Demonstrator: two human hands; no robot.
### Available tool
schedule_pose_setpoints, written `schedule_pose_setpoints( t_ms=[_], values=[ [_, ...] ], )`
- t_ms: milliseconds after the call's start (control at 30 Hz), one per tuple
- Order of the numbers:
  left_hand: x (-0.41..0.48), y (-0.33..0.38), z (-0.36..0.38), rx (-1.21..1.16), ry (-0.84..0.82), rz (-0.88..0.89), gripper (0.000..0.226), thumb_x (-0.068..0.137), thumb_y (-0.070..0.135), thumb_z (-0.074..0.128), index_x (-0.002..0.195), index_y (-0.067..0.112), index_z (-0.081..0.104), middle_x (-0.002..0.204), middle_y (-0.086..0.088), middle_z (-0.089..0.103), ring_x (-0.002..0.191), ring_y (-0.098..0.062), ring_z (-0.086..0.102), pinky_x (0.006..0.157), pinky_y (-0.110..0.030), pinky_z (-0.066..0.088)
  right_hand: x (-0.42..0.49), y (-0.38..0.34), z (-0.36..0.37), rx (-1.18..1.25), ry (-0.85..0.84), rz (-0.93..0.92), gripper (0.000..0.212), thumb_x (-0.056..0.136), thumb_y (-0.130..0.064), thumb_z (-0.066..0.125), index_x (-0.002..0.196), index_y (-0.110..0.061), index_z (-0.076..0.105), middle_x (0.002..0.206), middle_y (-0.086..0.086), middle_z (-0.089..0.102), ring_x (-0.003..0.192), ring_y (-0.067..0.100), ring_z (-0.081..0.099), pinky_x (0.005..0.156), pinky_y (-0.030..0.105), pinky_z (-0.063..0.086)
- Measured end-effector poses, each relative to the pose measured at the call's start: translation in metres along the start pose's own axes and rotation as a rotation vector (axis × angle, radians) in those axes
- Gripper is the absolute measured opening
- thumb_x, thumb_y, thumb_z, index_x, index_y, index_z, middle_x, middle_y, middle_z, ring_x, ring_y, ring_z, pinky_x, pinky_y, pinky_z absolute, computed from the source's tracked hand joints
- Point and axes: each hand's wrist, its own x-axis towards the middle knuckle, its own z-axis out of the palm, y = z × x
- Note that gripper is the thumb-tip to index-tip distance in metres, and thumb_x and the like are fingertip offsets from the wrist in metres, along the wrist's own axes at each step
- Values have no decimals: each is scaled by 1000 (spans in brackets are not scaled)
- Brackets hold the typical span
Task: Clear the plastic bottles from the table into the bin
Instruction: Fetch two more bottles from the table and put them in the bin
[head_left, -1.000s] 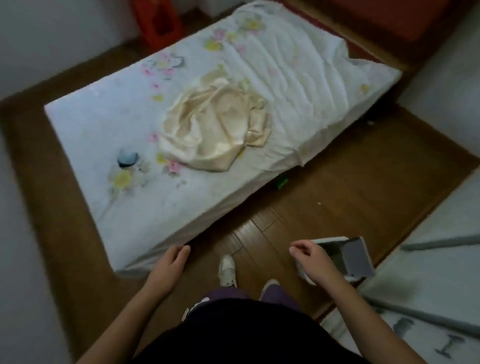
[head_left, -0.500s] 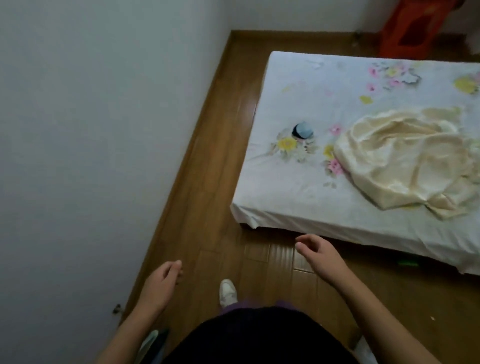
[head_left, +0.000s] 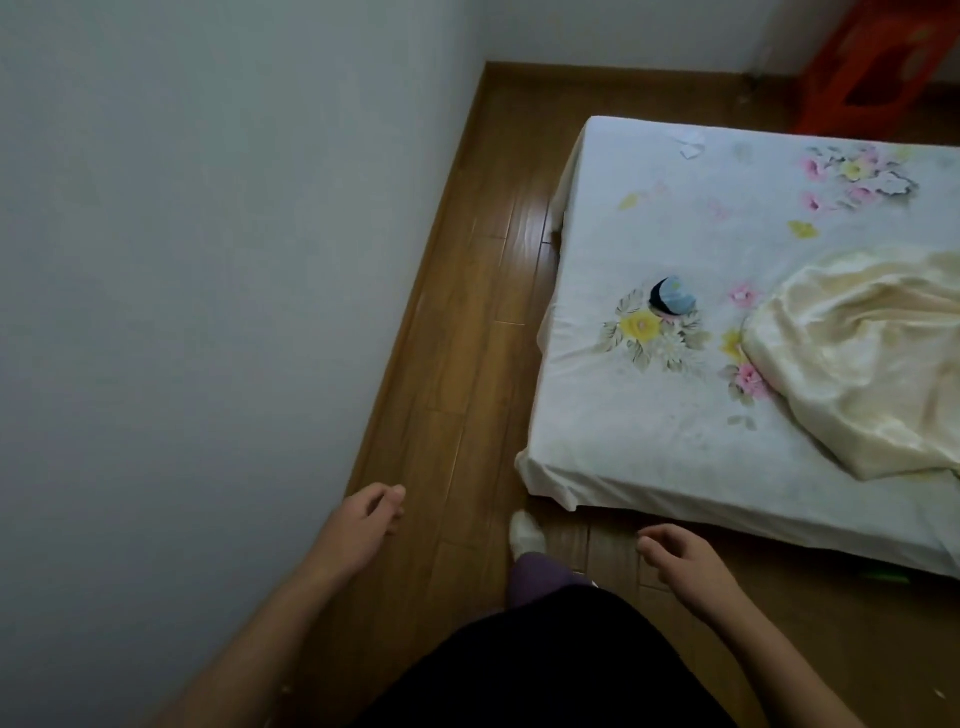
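Wooden floor (head_left: 467, 332) fills the middle of the head view, a strip running from 6 o'clock up to 12 o'clock between a pale wall (head_left: 208, 260) at 9 o'clock and a mattress (head_left: 649, 441) at 3 o'clock. Its floral sheet carries a crumpled cream cloth (head_left: 857, 353) near the right edge and a small dark and pale blue object (head_left: 671, 297), too small to identify, sitting apart from the cloth. An orange plastic stool (head_left: 883, 62) stands at 1 o'clock beyond the mattress.

The left hand (head_left: 363, 525) hangs at 7 o'clock close to the wall, fingers loosely curled, holding nothing. The right hand (head_left: 685, 561) is at 5 o'clock just short of the mattress edge, fingers half bent and likewise empty. A white shoe (head_left: 525, 535) shows between them, pointing along the floor strip.

Compared with a second ago the view has swung left: the mattress has slid from the centre to the right side, the wall now takes the whole left half, and the grey box-like container that stood by the right hand is out of frame. No plastic bottle, counter or bin shows here; only a small green thing (head_left: 883, 576) lies half hidden under the mattress edge at 4 o'clock, and I cannot tell what it is. My reading is that the person is turning to walk or search, with no bottle yet picked up
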Motion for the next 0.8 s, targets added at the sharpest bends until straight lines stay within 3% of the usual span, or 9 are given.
schedule_pose_setpoints(
  t_ms=[200,400,533,667,800],
  values=[
    [76,27,-39,-15,124,9,27,102,38,53,88,25,71,84,7,74,80,-10,70,67,-25,51,75,-66,6,-33,40,14,20,95,-27,65,110,-15,72,107,1,72,100,17,65,90,36,50],
    [146,32,-97,-83,187,-131,24,103,33,53,89,23,70,85,3,74,78,-14,70,64,-28,50,178,-190,14,-119,-71,-49,17,95,-25,63,107,-15,72,102,3,73,98,22,68,92,43,54],
    [198,43,-136,-115,209,-183,28,102,33,55,83,19,70,82,-2,75,72,-16,71,61,-29,49,239,-289,20,-212,-142,-174,23,96,-32,61,114,-19,69,107,-1,70,99,15,64,87,29,50],
    [253,57,-171,-128,256,-217,28,101,34,57,81,19,71,80,0,76,68,-14,72,62,-30,51,286,-375,18,-232,-215,-270,21,98,-34,59,115,-24,65,105,-8,66,92,2,59,71,12,43],
    [333,75,-200,-137,270,-220,27,100,30,58,79,18,72,78,4,78,64,-13,72,63,-32,52,344,-434,9,-214,-190,-287,19,98,-35,59,114,-26,64,103,-11,65,91,1,59,69,12,43]
  ],
)
